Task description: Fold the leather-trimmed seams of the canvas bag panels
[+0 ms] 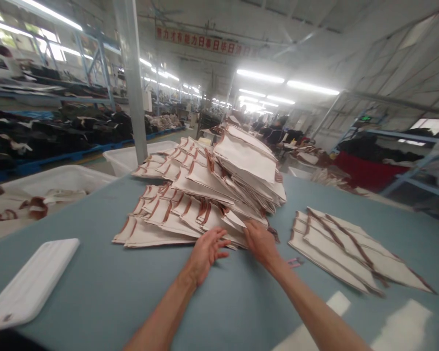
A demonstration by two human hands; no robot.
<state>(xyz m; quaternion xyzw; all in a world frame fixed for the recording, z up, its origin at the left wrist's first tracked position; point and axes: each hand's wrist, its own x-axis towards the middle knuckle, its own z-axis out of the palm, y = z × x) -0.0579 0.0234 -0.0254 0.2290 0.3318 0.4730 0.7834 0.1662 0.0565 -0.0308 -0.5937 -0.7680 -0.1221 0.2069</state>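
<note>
A large stack of cream canvas pieces with brown edging (205, 170) is heaped in the middle of the table. At the near edge of its lower layer, my right hand (260, 242) is closed on the corner of one canvas piece (235, 219), which is lifted a little. My left hand (208, 252) is just to the left, fingers spread and palm turned inward, close to the front edge of the stack; it holds nothing. Small pink-handled snips (295, 262) lie on the table right of my right hand.
Several more canvas pieces (336, 243) lie fanned out on the right of the green table (106, 282). A white phone-like object (32, 280) lies at the left. White bins (69, 176) stand beyond the left edge, near a metal post (130, 78).
</note>
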